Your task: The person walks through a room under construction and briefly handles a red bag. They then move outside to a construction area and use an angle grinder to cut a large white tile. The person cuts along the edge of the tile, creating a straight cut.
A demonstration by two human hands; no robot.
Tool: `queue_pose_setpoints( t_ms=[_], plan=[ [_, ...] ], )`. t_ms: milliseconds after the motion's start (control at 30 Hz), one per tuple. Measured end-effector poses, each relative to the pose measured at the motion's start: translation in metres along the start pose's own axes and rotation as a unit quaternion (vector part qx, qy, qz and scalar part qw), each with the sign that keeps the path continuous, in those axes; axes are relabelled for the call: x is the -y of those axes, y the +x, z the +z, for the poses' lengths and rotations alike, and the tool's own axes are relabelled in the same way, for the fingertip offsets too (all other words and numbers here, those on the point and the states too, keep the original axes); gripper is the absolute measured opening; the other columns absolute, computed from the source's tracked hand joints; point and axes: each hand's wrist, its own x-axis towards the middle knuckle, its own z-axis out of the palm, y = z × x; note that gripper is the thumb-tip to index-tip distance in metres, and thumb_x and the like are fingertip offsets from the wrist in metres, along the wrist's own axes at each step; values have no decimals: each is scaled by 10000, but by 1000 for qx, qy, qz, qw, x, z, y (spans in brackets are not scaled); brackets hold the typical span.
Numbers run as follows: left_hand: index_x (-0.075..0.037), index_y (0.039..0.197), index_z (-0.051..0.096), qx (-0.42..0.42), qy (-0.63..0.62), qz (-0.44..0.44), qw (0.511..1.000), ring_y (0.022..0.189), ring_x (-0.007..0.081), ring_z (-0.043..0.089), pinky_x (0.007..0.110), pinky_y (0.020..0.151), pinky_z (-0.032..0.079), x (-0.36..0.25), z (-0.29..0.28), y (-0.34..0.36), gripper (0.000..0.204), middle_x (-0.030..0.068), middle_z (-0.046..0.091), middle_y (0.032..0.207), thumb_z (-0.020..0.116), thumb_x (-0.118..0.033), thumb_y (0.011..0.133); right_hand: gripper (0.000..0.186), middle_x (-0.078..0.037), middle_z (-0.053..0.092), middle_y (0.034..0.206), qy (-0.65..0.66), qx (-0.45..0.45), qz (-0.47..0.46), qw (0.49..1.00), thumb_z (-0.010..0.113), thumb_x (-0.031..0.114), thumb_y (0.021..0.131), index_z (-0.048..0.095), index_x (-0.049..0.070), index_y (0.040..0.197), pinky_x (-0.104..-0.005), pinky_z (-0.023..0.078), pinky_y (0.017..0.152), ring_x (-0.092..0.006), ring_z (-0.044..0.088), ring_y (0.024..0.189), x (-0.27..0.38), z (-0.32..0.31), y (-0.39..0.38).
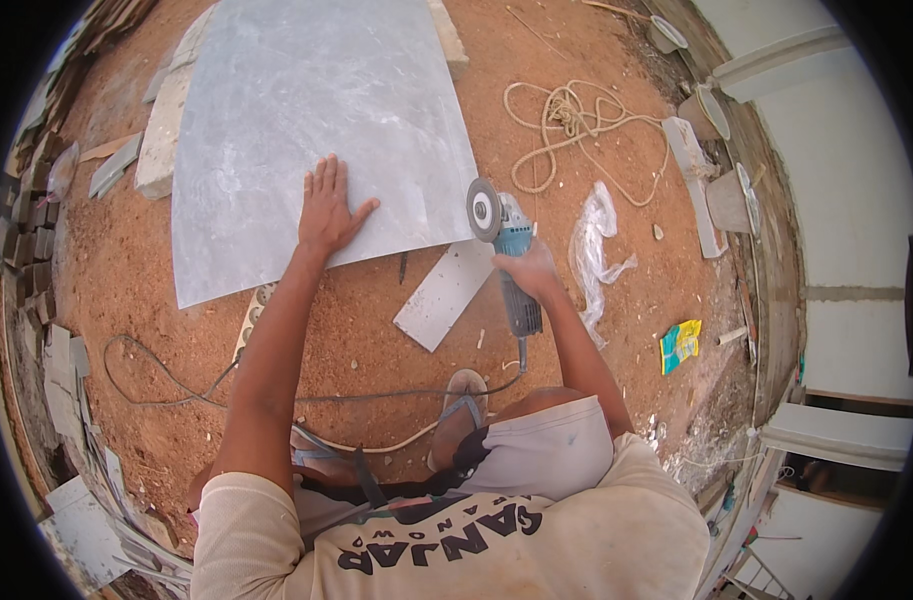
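Note:
A large grey tile slab (266, 130) lies in front of me, raised on pale blocks. My left hand (328, 212) rests flat on its near part, fingers stretched forward and thumb out to the right. In my right hand (532, 268) is a teal and black angle grinder (516, 285), gripped round its body. Its round cutting disc (483, 210) is upright at the slab's right edge, near the front corner; whether it touches the slab I cannot tell. Below that corner lies a pale offcut strip (446, 295) on the ground.
A coiled rope (568, 120) and a crumpled clear plastic sheet (594, 250) lie to the right, beyond a yellow and teal packet (680, 346). The grinder's cord (376, 396) runs leftward past my sandalled feet. A socket strip (256, 315) sits partly under the slab.

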Motion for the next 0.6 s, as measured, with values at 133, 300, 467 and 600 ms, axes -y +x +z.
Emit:
queue_pose_setpoints(
  t_ms=[133,300,467,600],
  plan=[
    [42,1551,261,3,-1,-3,1000,1545,326,118,462,1269,84,2,-1,0,960,198,205,1646,506,-655,936,461,-155,722,861,6,0,15,1000,777,301,706,684,-33,1009,-393,556,714,-246,709,778,2,-1,-13],
    [41,1551,262,0,2,-2,1000,1544,328,116,466,1268,83,2,0,0,963,200,204,1645,504,-659,935,524,-189,728,949,25,37,39,998,778,318,706,658,-15,1092,-407,562,807,-301,721,888,1,-5,-23],
    [41,1549,266,-4,-1,0,1000,1544,329,118,470,1268,84,3,2,0,967,202,205,1644,504,-665,933,413,-128,720,835,20,6,30,999,771,278,718,698,-4,1013,-387,556,702,-231,703,750,-3,-1,-30],
    [42,1548,270,-6,-3,3,1000,1545,327,119,470,1267,85,3,3,0,965,203,207,1644,503,-666,934,489,-150,722,918,31,18,36,999,777,297,701,668,-3,1071,-398,556,773,-265,709,842,-5,-2,-32]
  ],
)
